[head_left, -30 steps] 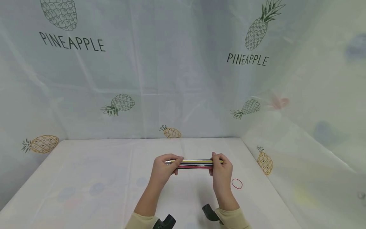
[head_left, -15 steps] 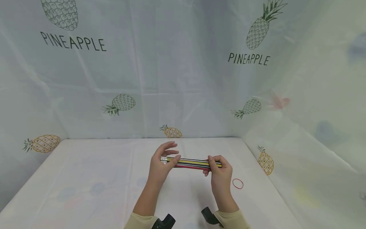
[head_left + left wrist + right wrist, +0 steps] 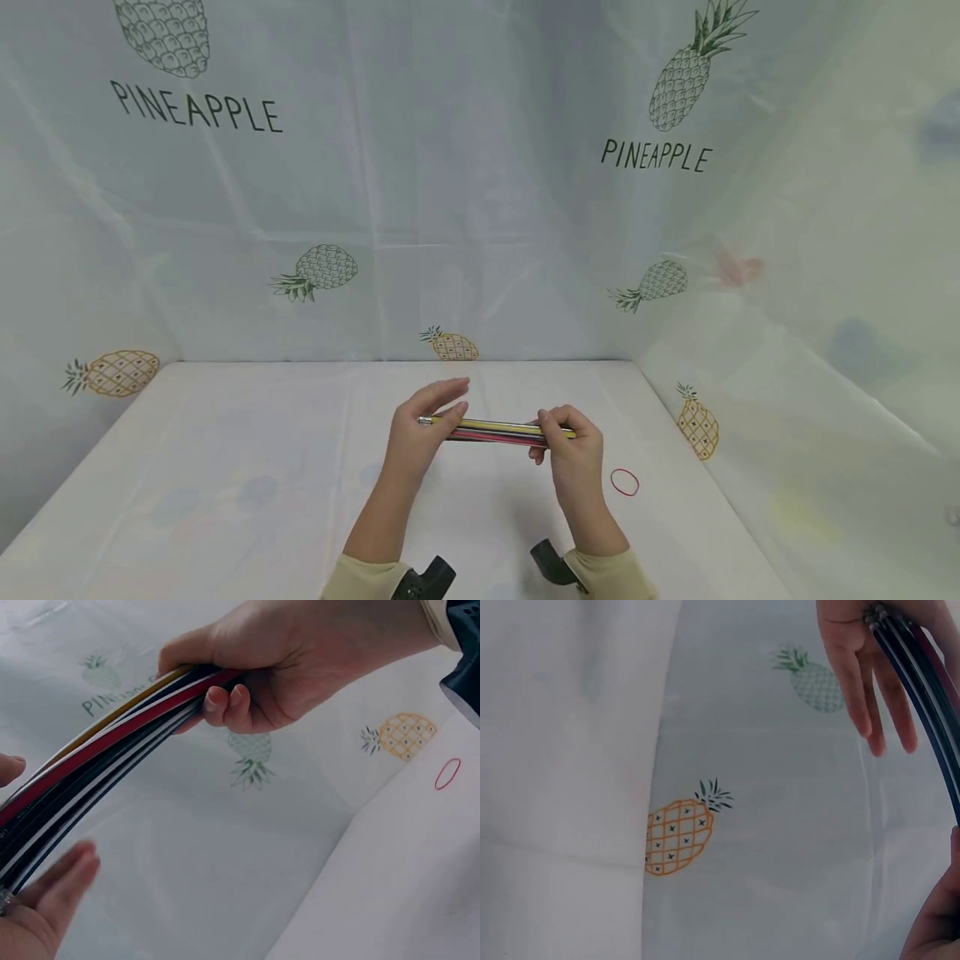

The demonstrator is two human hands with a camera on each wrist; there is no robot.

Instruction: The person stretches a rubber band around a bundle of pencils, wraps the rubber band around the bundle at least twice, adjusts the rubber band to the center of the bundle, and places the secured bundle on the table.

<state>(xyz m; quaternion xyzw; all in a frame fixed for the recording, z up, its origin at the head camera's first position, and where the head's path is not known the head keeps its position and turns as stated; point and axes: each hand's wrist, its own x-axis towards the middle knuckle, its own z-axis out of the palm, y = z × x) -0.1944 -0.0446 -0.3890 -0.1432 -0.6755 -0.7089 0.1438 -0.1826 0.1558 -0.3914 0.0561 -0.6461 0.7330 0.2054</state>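
A bundle of striped pencils (image 3: 495, 431), in black, white, red and yellow, lies level between the two hands above the table. My right hand (image 3: 576, 454) grips its right end between thumb and curled fingers, as the left wrist view also shows. At the other end, the silver pencil tips meet the palm of my left hand (image 3: 412, 437). Its fingers (image 3: 889, 697) stretch out straight, away from the pencils, in the right wrist view. The left thumb lies along the near side of the bundle. A thin red loop, like a rubber band (image 3: 635, 478), lies right of the right hand.
The white-covered table (image 3: 247, 467) spreads out on both sides of the hands. Behind it hangs a pale curtain (image 3: 465, 183) printed with pineapples, and a similar sheet (image 3: 810, 375) closes off the right side.
The left fingers have come off their hold and straightened, with the palm now at the pencil ends. Bundle and right hand have shifted slightly left. The red loop stays on the table.
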